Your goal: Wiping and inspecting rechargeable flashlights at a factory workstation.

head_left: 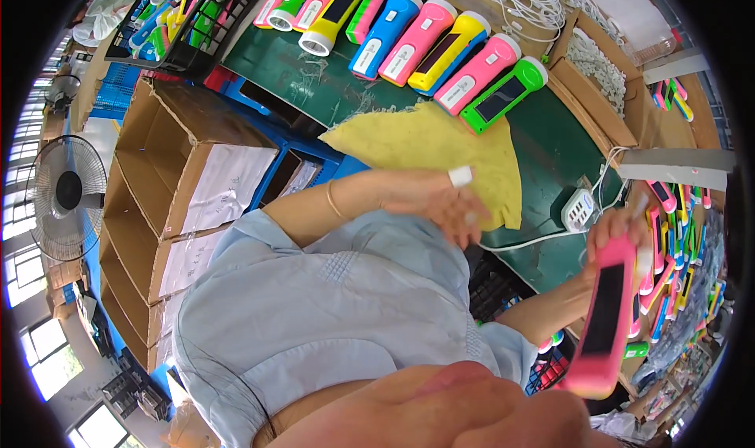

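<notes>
My right hand is closed round one end of a pink flashlight with a long dark panel, held up at the right. Over the near edge of the green table, my left hand has its fingers loosely bent and apart, with nothing seen in them. A white wrap sits on its thumb. Beside that hand a yellow cloth lies on the table. Beyond the cloth several flashlights stretch in a row, among them a green one, a pink one and a blue one.
A white multi-port charging block with cables rests at the table's right. Cardboard compartments and a fan stand left. A black crate of flashlights is at far left, a carton of small white parts at far right. More flashlights crowd the right.
</notes>
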The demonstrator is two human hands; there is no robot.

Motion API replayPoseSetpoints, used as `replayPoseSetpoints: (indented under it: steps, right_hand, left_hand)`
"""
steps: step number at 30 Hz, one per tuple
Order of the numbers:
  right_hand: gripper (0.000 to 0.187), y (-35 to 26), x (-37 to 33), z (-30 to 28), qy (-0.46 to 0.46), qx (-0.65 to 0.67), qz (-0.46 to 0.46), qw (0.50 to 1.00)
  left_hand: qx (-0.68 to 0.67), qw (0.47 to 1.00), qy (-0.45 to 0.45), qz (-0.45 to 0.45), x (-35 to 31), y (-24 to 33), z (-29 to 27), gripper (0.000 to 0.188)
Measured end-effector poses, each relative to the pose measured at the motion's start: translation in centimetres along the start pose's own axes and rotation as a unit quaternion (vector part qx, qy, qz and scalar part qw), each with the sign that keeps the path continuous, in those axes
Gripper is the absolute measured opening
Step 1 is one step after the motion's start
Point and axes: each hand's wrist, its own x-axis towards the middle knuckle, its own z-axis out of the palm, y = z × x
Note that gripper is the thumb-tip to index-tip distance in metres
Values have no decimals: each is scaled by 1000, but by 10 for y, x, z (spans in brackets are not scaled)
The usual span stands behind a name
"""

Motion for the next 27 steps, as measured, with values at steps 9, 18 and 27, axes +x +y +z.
replayPoseSetpoints:
  steps: [9, 18, 27]
  right_hand:
    - [31, 105, 11, 42, 229, -629, -136, 730]
    - [22, 142, -31, 16, 268, -459, -4, 847]
    - [22, 146, -34, 14, 291, -418, 18, 860]
  left_hand:
    - [210, 958, 187, 54, 23, 17, 42, 46]
    - [-193, 963, 141, 125, 48, 42, 13, 48]
    - [-171, 968, 156, 102, 51, 46, 15, 50]
